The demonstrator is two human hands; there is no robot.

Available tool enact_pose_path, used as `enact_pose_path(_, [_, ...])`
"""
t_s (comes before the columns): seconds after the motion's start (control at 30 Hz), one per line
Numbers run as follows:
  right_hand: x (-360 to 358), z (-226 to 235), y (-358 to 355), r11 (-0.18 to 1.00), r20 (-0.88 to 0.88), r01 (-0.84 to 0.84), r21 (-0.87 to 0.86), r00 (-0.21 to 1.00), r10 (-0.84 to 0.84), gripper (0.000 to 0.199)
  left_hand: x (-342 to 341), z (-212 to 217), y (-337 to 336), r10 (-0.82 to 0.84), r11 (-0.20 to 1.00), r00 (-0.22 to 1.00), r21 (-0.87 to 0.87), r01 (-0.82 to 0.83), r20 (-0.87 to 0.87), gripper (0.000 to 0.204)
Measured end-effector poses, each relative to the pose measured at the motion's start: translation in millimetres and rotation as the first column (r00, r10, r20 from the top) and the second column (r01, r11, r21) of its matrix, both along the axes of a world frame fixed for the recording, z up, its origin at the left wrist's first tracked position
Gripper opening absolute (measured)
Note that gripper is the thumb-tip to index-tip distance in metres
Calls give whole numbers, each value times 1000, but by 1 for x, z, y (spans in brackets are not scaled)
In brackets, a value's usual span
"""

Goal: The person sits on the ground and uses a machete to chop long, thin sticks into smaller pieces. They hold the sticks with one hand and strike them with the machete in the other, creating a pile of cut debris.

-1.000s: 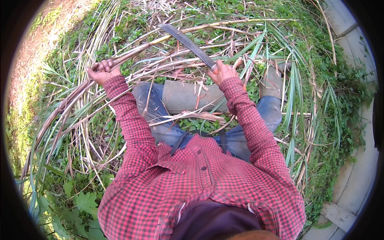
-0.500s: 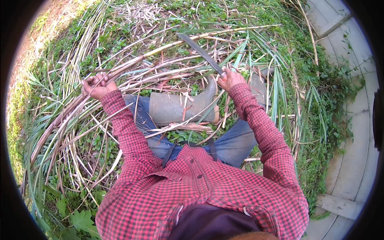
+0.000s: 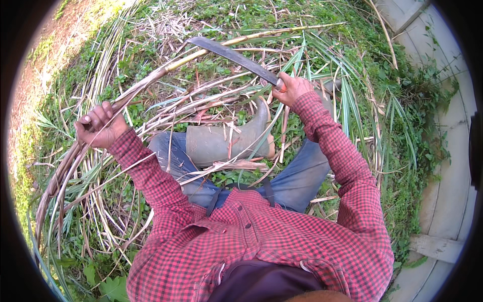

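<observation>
My left hand (image 3: 103, 125) is closed around a long cane stalk (image 3: 177, 63), which has dry brown leaves along its lower part. From there the stalk runs up and to the right, bare and yellowish toward its far end. In my right hand (image 3: 297, 89) is a machete (image 3: 240, 60), gripped by its reddish-orange handle. Its dark blade points left and crosses over the stalk in this view; I cannot tell whether they touch. Dry leaves trail from my left fist down the left side.
My rubber boot (image 3: 221, 141) and bent legs in blue jeans (image 3: 302, 178) lie close below the blade. Cut stalks and dry leaves (image 3: 201, 103) litter the grass. More canes (image 3: 113, 48) lie at the far left, green leaves (image 3: 349, 103) at the right. A pale panelled surface (image 3: 445, 171) borders the right side.
My left hand has moved left and slightly down with the stalk. The machete has swung further left and flatter, its tip now past the stalk; my right hand has shifted slightly.
</observation>
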State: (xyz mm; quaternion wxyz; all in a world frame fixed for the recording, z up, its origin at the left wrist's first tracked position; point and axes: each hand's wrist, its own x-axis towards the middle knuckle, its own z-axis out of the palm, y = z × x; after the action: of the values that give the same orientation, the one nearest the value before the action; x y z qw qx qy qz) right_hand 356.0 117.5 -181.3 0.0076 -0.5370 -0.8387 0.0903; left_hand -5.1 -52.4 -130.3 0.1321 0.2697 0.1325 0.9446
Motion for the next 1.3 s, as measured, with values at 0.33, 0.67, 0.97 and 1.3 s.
enact_pose_path(0.33, [125,-68,96,851,-260,508,-132,811,-525,54,-8,9,-18,-88,991,984,82,102,-154,35])
enact_pose_path(0.67, [-1,104,-61,956,-184,-228,183,948,261,35,34,64,-8,-236,887,835,241,394,-497,37])
enact_pose_path(0.97, [97,48,25,986,-129,150,77,982,-139,40,39,40,-6,-233,925,874,180,335,-427,37])
enact_pose_path(1.3, [155,-10,166,818,53,572,52,817,-575,49,61,53,-32,-337,823,750,209,528,-569,33])
